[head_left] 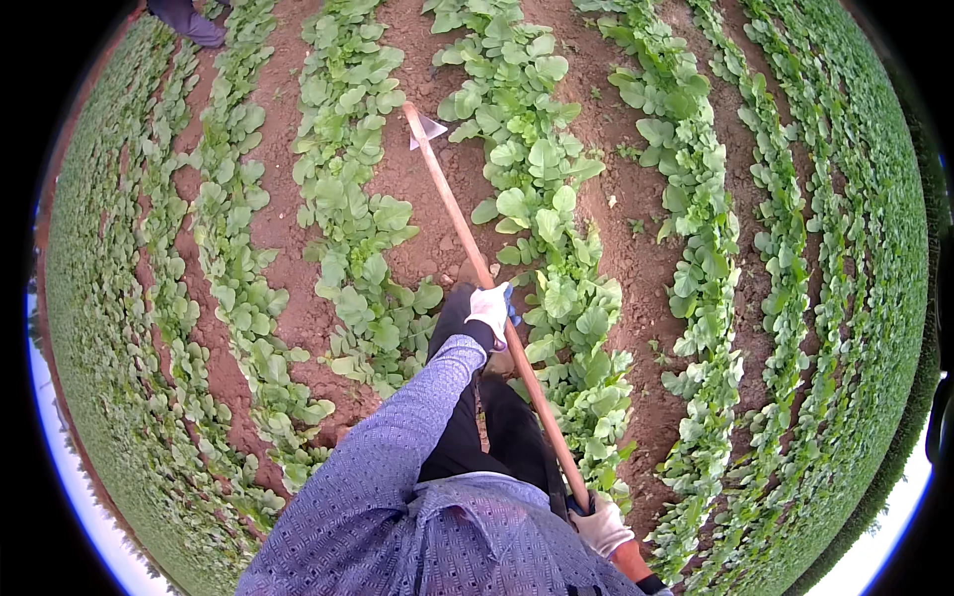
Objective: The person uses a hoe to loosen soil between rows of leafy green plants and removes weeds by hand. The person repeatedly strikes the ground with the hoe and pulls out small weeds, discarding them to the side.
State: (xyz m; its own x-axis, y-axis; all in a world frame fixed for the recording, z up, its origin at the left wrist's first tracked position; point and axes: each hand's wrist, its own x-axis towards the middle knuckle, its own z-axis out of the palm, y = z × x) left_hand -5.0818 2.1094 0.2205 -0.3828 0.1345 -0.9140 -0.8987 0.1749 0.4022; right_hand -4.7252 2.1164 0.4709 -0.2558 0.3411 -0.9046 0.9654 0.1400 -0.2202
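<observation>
A long-handled hoe (452, 204) slants across the view, its wooden handle running from the far soil down to my right side. Its pale triangular blade (427, 130) is over the bare soil between two leafy rows; whether it touches the ground I cannot tell. My left hand (490, 310), in a white glove with some blue on it, is wrapped round the middle of the handle. Near the handle's lower end, beside my hip, my right hand (602, 526) grips it in a white glove. Its fingers are partly hidden.
Rows of leafy green plants (542, 169) stand close on both sides, with reddish-brown soil strips (621, 214) between them. Small weeds (636, 226) grow in the strip to the right. At the far upper left shows another person's dark-clothed leg (189, 22).
</observation>
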